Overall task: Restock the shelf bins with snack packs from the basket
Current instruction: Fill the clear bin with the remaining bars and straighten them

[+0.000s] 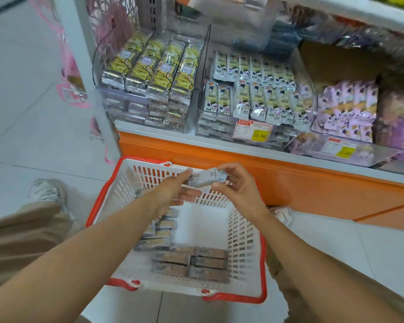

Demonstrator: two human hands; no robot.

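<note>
A white basket with a red rim stands on the floor below the shelf. Several grey and brown snack packs lie in its near and left parts. Above the basket, my left hand and my right hand together hold a small stack of grey snack packs, the fingers of each hand pinching one end. On the shelf, a clear bin at the left holds rows of yellow-and-grey packs. The bin to its right holds white cartoon-printed packs.
A third clear bin with purple packs sits at the right, beside a cardboard box. Yellow price tags hang on the bin fronts. An orange shelf base runs behind the basket. My knees and shoes flank the basket on the tiled floor.
</note>
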